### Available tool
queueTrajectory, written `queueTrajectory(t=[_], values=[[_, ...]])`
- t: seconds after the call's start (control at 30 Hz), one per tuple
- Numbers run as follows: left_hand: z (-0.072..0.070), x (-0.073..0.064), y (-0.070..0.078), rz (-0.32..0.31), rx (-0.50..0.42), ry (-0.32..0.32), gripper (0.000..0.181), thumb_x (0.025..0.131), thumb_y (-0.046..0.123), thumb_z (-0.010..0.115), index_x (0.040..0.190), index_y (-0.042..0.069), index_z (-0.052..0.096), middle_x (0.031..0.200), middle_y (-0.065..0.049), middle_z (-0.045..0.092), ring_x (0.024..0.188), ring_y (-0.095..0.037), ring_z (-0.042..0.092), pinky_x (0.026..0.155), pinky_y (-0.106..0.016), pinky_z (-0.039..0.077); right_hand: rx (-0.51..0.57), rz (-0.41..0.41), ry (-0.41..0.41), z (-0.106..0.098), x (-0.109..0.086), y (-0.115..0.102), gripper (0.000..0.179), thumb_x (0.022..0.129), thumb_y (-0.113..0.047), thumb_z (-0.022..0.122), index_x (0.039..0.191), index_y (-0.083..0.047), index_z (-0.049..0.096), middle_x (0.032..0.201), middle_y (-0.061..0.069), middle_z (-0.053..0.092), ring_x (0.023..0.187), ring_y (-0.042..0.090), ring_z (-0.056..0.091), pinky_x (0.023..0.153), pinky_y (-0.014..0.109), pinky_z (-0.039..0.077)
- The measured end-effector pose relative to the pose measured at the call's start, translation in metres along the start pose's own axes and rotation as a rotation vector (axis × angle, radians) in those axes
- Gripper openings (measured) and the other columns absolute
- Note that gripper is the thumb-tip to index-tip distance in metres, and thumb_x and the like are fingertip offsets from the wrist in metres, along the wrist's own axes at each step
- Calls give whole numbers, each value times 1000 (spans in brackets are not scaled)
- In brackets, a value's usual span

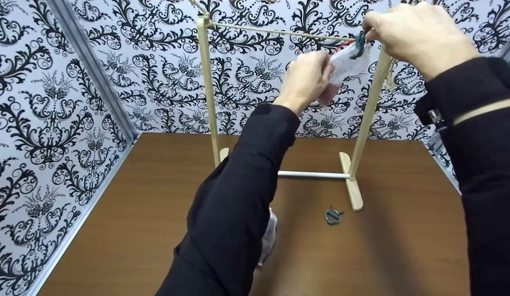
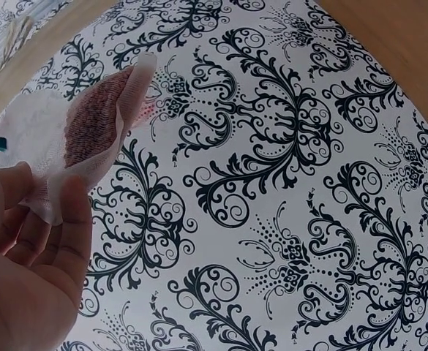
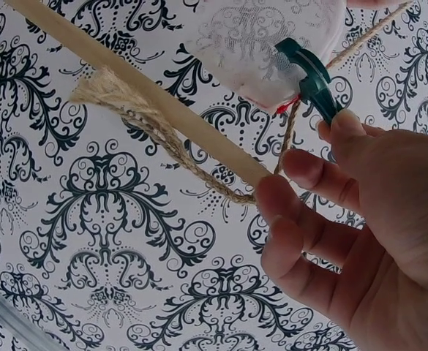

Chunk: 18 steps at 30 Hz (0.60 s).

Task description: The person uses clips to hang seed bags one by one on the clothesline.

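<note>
Sleeves: dark cloth (image 1: 238, 181), matte, reaching from the near edge up over the table.
Near bag: pale mesh (image 1: 270, 236) lying on the table, mostly hidden by the left sleeve; its full shape cannot be told.
Tabletop: smooth brown wood-look surface (image 1: 156, 197) with faint grain.
Loose clip: small, dark green, rounded outline with thin prongs (image 1: 333, 216), lying near the stand's right foot.
Left hand: thumb and fingers (image 1: 306, 78) pinch the left edge of the raised bag.
Right hand: thumb and forefinger (image 1: 423, 37) pinch one end of the green clip; the other fingers are bent.
Green clip: glossy, curved (image 3: 316, 79), at the bag's upper right corner beside the rope; whether its jaws are closed on the rope cannot be told.
Raised bag: sheer white mesh (image 1: 348, 65) with red trim, up at the rope's right end; its long axis slants from the clip down and left, its dark red, rough-textured contents (image 2: 96, 121) at the low end.
Rope: twisted tan fibre (image 1: 275, 31), strung between the posts, its frayed tail at the right.
Stand: pale, flat wooden posts (image 1: 207, 82), rounded feet, slim white rod (image 1: 312, 174) low between them.
Far wall: white, with black scrollwork (image 1: 156, 61).
</note>
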<state>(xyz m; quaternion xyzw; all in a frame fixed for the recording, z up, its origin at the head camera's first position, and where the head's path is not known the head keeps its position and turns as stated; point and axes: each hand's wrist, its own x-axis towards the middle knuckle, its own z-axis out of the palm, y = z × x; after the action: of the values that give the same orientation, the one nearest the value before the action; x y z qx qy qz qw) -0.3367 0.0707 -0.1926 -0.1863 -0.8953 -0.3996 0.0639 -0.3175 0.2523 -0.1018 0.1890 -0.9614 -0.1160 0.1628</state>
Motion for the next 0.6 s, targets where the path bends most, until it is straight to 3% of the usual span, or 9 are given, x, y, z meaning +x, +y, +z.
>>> queueTrajectory(t=[0.1,0.33,0.6], values=[[0,1,1,2,31,11,22,108,22,51,123,11,62,133,-7,71,80,-11,78,64,-16,59,10,28,-71,-2,1,-1,23,107,-21,53,124,-6,54,105,25,66,83,42,56,68,57,48],[0,-2,-2,-15,-51,-12,21,109,17,48,122,8,60,119,-9,75,76,-14,78,62,-19,60,50,93,-255,-2,5,-4,44,112,-29,37,147,-4,31,108,27,61,87,43,60,70,53,49],[3,-1,-2,-33,76,48,19,107,20,51,121,11,61,134,-8,70,84,-11,78,63,-13,58,102,128,-271,4,9,-7,64,110,-50,20,163,-14,13,128,34,56,108,57,56,86,70,47]])
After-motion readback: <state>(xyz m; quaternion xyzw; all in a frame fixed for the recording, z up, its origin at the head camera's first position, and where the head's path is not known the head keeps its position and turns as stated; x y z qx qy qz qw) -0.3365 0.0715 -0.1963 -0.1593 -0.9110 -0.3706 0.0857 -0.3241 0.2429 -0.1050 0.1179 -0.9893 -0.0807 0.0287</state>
